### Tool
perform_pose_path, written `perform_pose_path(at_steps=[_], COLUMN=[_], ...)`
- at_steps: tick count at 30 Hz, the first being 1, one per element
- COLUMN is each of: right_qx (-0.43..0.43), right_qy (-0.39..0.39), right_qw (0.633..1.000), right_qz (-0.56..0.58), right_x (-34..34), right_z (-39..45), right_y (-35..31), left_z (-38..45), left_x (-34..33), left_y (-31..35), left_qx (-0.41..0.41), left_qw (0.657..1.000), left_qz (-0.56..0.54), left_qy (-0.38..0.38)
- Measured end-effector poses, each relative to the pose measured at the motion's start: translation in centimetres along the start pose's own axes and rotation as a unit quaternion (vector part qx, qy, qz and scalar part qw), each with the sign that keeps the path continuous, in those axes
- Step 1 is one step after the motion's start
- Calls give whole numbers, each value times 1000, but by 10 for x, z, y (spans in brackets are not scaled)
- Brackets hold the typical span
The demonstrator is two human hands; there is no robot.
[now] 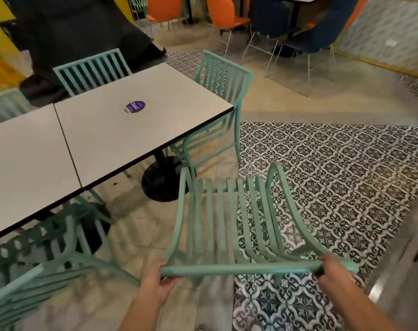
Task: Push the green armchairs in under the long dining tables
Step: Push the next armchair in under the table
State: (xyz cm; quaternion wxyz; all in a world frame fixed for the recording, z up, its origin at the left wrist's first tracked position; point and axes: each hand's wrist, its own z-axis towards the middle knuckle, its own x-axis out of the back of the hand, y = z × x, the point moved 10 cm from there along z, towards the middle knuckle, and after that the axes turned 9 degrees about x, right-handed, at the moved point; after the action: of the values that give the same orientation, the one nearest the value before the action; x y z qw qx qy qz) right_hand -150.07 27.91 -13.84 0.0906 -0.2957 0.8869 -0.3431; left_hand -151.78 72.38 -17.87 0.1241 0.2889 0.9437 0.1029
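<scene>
Gripping the top rail of a green slatted armchair (229,220), the left hand (159,281) and right hand (334,274) each clench one end. That armchair stands clear of the white tabletop (103,137), partly on the patterned floor tiles (334,175). Another green armchair (217,111) sits tucked at the tabletop's end.

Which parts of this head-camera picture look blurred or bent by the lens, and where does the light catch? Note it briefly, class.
Head view: the green armchair held by both hands is fairly sharp; the chair at lower left smears with motion blur; the table edges bow from wide-angle distortion; a bright reflection streaks the floor at right.
</scene>
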Motion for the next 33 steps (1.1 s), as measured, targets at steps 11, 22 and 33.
perform_pose_path(at_steps=[11, 22, 33], right_qx=[8, 27, 49], right_qy=[-76, -137, -181], right_qw=[992, 980, 967], right_qz=[-97, -144, -173], right_x=[-87, -170, -236], right_z=[-12, -33, -48], right_y=[46, 67, 82], left_z=[0, 12, 10], left_x=[91, 143, 181], left_y=[40, 66, 83], left_qx=[-8, 3, -27], left_qw=[992, 978, 973], left_qz=[-118, -197, -210], left_qy=[54, 74, 97])
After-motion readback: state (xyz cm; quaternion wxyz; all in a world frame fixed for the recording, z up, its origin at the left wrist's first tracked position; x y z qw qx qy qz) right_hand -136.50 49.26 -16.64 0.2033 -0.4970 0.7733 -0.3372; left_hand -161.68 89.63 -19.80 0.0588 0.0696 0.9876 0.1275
